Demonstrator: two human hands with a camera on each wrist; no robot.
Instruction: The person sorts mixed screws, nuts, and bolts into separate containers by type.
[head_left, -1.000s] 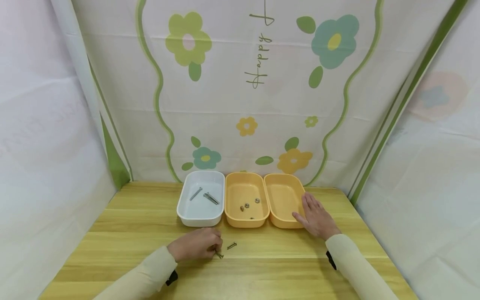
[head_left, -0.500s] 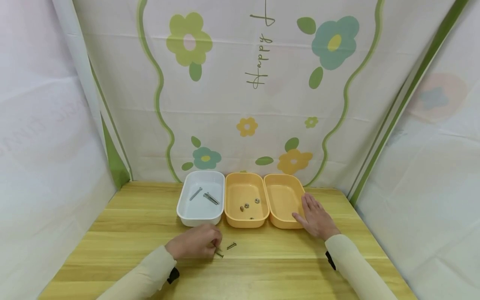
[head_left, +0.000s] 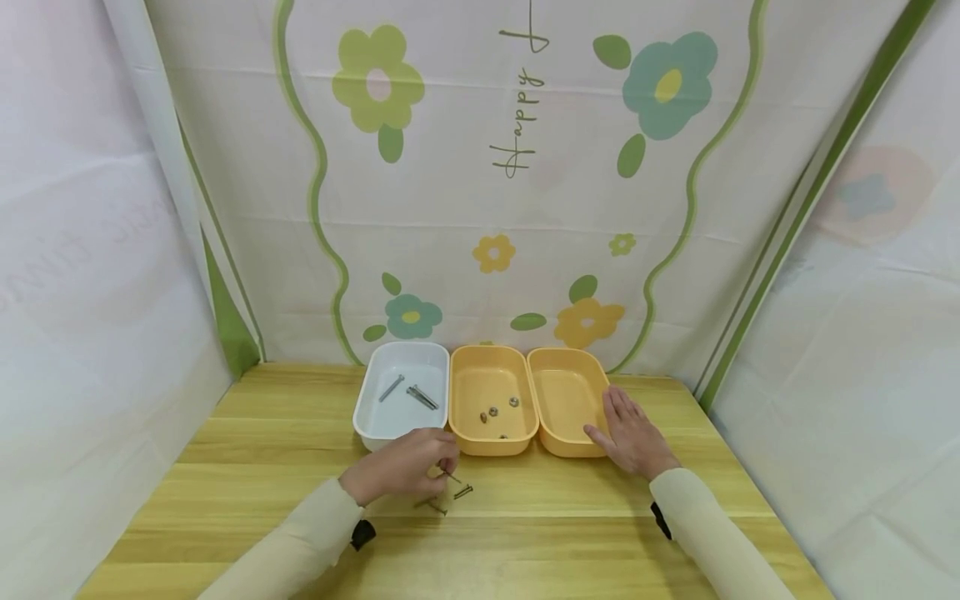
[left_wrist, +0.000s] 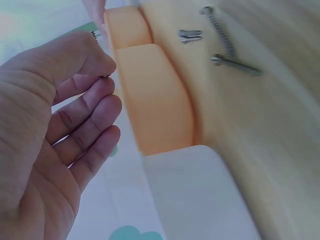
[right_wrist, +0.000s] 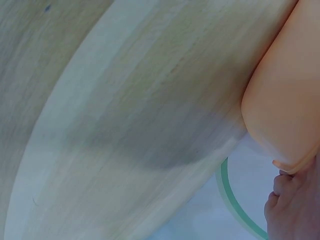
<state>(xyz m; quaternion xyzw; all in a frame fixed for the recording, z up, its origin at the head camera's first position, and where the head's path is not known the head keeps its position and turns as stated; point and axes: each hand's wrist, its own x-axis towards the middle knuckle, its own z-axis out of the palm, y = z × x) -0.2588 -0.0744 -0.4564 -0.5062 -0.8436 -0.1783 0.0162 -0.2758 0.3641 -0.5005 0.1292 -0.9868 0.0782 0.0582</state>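
And the left hand (head_left: 405, 467) has a screw (head_left: 452, 477) pinched between thumb and fingertip, raised just in front of the trays! Over to the right hand (head_left: 637, 437): fingers straight, gripping nothing, resting against the right yellow tray (head_left: 566, 400). About half done, I'd judge: long bolts (head_left: 423, 397) lie in the white tray (head_left: 393, 422), nuts (head_left: 493, 412) in the middle yellow tray (head_left: 487, 375), while four loose screws (left_wrist: 190, 36) wait on the table (head_left: 570, 533), besides the one held. And the change: half a second ago that left hand was down among the screws; now it's up and nearer the trays, their contents unaltered.
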